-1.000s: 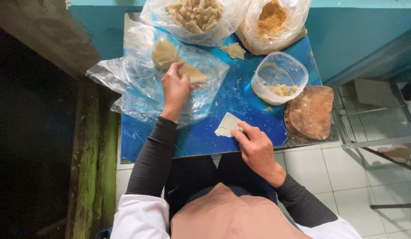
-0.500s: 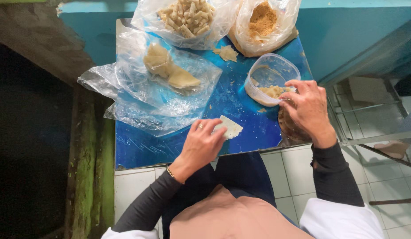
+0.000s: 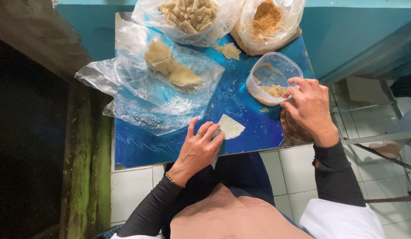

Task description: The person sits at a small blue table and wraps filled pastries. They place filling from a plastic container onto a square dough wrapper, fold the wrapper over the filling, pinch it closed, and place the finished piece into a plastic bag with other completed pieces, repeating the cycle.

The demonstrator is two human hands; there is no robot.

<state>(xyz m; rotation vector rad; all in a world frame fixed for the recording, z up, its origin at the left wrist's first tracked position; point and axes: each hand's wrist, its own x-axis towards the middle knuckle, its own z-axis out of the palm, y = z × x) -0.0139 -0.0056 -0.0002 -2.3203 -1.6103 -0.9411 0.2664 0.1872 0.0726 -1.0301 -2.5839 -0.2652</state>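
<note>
A thin pale dough sheet (image 3: 231, 127) lies flat on the blue tabletop (image 3: 145, 148) near its front edge. My left hand (image 3: 199, 148) rests beside it, fingers spread, fingertips touching the sheet's left edge. My right hand (image 3: 309, 108) reaches over the rim of a clear plastic tub (image 3: 273, 73) with yellowish filling in its bottom. Its fingers are curled at the tub's near wall, and what they pinch is hidden. A brown round block (image 3: 293, 129) lies mostly under that hand.
Dough lumps (image 3: 170, 66) sit on crumpled clear plastic at the left. At the back stand a bag of rolled pastries (image 3: 190, 13) and a bag of brown crumbs (image 3: 267, 20), with a dough scrap (image 3: 230, 51) between. White tile floor below; metal frame (image 3: 374, 137) at right.
My left hand left the dough lumps and came down to the sheet. My right hand left the sheet and moved to the tub, where it now dips lower over the rim.
</note>
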